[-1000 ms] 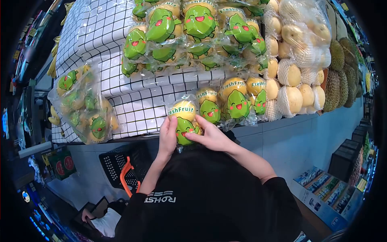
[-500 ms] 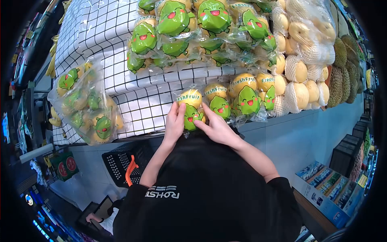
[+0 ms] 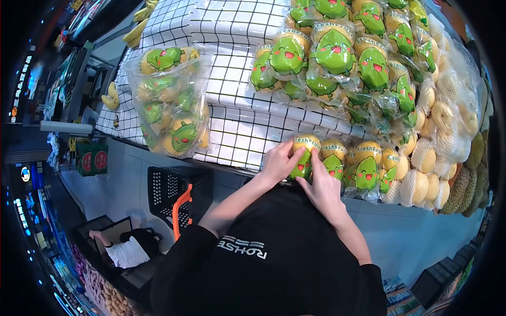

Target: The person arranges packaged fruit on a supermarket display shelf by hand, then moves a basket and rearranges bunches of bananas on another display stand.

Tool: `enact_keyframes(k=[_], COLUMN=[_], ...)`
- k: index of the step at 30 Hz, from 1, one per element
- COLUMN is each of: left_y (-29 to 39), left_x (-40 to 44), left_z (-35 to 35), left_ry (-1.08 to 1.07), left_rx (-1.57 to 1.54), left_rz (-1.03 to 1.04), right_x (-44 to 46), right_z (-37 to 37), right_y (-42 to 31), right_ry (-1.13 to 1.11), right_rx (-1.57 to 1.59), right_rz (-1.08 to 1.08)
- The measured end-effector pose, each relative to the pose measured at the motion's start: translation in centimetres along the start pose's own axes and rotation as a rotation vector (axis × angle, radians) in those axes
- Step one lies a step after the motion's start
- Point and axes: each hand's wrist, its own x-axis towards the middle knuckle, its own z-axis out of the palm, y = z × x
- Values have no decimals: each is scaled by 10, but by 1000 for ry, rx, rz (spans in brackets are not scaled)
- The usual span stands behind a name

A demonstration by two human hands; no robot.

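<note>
A clear FreshFruit bag of yellow fruit [image 3: 305,142], printed with a green smiling character, stands at the front edge of the checked display. My left hand [image 3: 278,164] grips its left side, with the thumb across the front. On its right side is my right hand [image 3: 323,190], fingers closed against the plastic near the printed face. Just right of my hands stand similar bags [image 3: 367,167] in a row. The undersides of my hands and the lower back of the held bag are hidden.
A bigger clear sack of bagged fruit [image 3: 182,105] lies left on the checked cloth [image 3: 232,79]. Piled bags [image 3: 334,50] fill the upper tier. Net-wrapped pears [image 3: 421,184] and durians [image 3: 463,189] are at right. A black basket [image 3: 163,192] and another person [image 3: 126,253] are lower left.
My view has turned left, so the display appears shifted right. Both hands stay on the same bag, and their fingers are now closer together across its front.
</note>
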Motion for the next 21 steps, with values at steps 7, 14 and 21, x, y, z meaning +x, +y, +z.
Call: enact_keyframes(k=[7, 14, 21], left_y=[-5, -14, -23], left_x=[4, 2, 3], left_z=[2, 0, 1], left_ry=[10, -67, -149], left_rx=[-98, -227, -307], left_rz=[-10, -142, 5], right_x=[6, 2, 5], right_z=[-2, -10, 6], right_y=[4, -10, -7], right_ry=[88, 135, 255], right_rx=[-9, -191, 34], right_rz=[-65, 22, 41])
